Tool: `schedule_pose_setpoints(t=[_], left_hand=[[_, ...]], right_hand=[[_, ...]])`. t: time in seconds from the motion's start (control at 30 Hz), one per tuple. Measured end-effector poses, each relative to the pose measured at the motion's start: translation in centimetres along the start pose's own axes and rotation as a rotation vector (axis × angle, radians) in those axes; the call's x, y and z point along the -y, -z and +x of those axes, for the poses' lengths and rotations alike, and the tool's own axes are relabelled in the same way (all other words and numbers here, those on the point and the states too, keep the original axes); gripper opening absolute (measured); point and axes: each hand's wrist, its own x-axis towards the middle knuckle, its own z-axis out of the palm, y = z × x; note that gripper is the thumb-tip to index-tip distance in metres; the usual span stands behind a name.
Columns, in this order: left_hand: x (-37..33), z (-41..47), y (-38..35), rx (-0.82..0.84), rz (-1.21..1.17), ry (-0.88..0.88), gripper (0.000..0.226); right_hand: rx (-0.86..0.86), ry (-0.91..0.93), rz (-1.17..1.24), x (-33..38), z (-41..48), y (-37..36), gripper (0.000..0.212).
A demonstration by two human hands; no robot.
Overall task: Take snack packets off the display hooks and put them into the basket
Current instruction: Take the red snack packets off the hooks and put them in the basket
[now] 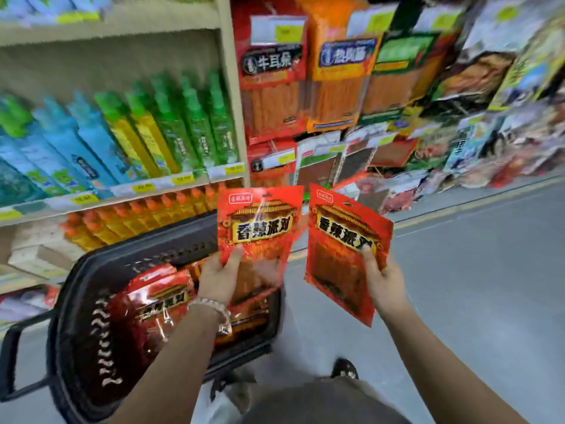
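My left hand (221,275) grips a red snack packet (260,221) by its lower part, thumb on the front, above the far end of the black basket (91,301). My right hand (383,281) grips a second, matching red packet (342,240), tilted and held over the floor to the right of the basket. Inside the basket lies at least one more red packet (159,296). More packets hang on the display hooks (336,87) at the upper right.
A shelf unit (116,130) on the left carries blue, green and orange bottles with yellow price tags. The basket has a black pull handle (12,359) at the lower left. Grey floor (474,270) spreads to the right. My shoe (345,368) shows near the basket.
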Motion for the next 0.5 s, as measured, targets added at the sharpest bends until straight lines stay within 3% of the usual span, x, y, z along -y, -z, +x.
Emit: schedule_pose_setpoints(t=[0.23,0.43,0.5], left_hand=[[-7.4,-1.4,-12.3,-0.063,-0.032,-0.16,0.034],[-15.9,0.7,-15.9,-0.082,-0.059,-0.253,0.031],[-18.9,1.8,-16.3,-0.086,-0.09,-0.308,0.013]], right_hand=[[-0.038,0.162,-0.052,1.3,8.3,10.4,0.024],[-0.089,0.425,-0.137,6.2,16.2,16.3,0.025],[-0.113,0.487,-0.162,8.5,18.8,17.5,0.019]])
